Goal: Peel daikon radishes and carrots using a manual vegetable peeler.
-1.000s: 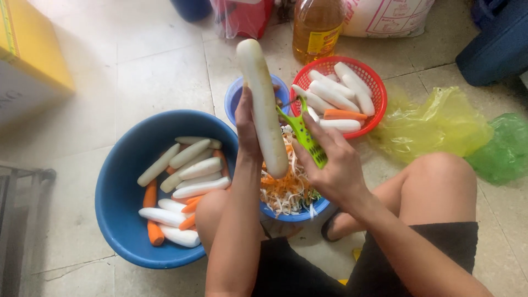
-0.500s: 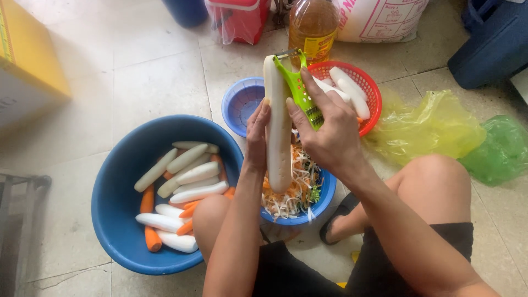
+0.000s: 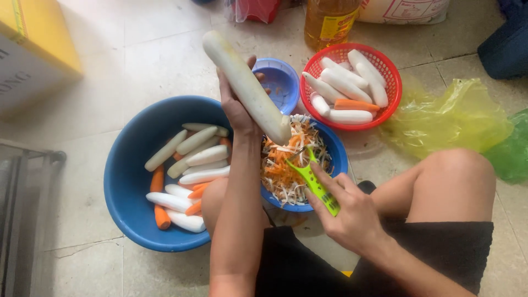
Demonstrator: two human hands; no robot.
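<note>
Head view: left hand (image 3: 236,107) grips a white radish (image 3: 246,85) slanting at frame centre over the shreds bowl (image 3: 336,159); right hand (image 3: 352,217) clasps a green peeler (image 3: 314,181) just below.

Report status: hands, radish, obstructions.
Left hand grips white radish, tilted over shred bowl. Right hand holds green peeler, off the radish. Nothing between them.

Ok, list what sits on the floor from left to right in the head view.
Yellow box → big blue basin → bowl of shreds → red basket → yellow plastic bag → green bag.
</note>
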